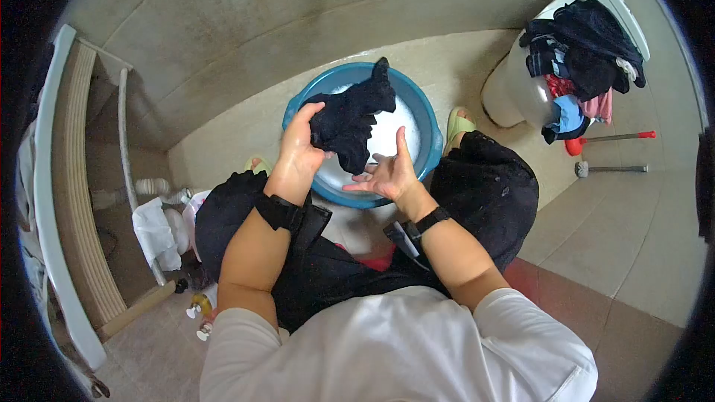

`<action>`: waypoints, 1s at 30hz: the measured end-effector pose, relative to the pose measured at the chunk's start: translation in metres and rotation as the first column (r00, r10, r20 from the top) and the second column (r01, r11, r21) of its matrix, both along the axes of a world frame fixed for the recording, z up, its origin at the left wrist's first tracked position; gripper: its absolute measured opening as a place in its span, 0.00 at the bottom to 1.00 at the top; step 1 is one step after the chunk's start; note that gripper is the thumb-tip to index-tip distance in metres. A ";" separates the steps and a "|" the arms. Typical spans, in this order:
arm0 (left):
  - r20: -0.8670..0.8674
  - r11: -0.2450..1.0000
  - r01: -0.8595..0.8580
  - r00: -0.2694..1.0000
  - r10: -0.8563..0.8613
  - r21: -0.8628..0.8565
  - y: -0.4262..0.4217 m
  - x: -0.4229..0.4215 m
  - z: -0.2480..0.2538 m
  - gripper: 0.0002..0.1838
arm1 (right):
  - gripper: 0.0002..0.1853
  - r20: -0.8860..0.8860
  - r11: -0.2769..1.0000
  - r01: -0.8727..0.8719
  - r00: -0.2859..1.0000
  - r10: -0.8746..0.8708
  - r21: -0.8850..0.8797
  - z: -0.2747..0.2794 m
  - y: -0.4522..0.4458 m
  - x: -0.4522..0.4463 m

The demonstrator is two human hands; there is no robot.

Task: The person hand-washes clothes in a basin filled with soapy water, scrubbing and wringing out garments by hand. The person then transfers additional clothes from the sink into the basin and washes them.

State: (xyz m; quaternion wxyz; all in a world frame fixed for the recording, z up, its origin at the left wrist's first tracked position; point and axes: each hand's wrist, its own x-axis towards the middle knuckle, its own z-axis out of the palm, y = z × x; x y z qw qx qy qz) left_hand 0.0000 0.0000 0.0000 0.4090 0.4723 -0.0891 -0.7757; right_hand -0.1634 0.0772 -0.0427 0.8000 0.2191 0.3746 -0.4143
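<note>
A wet-looking black cloth garment (350, 115) hangs bunched over a blue basin (430, 104); its exact kind does not show. My left hand (299, 141) grips the garment's left side, thumb on top. White suds (398, 130) cover the water in the basin below. Over the basin's near right part is my right hand (391, 175), palm up with thumb and fingers spread, just below and to the right of the garment's lower end. Nothing lies in its palm.
A toilet (510, 85) at the right carries a pile of clothes (585, 52). Beside it are a red-handled plunger (611, 137) and a toilet brush (611, 169). At the left stands a cabinet frame (93, 179) with a white bag (156, 234). Tiled wall curves behind the basin.
</note>
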 end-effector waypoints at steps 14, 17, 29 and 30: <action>0.785 0.599 0.598 0.614 0.087 -0.533 0.033 -0.019 -0.040 0.17 | 0.35 -0.384 0.833 -0.318 0.913 0.140 -0.453 -0.003 -0.058 -0.029; 0.825 0.183 0.805 0.544 0.154 -0.565 0.039 -0.025 -0.014 0.17 | 0.22 -0.273 0.811 -0.293 0.947 0.172 -0.506 -0.016 -0.069 -0.036; 0.920 -0.290 0.943 0.253 0.299 -0.165 0.059 -0.025 -0.015 0.20 | 0.30 -0.649 0.521 -0.795 0.577 0.496 -0.309 0.015 -0.071 -0.025; 0.921 -0.289 0.943 0.254 0.295 -0.167 0.060 -0.024 -0.016 0.20 | 0.27 -0.702 0.507 -0.809 0.545 0.458 -0.298 0.008 -0.070 -0.023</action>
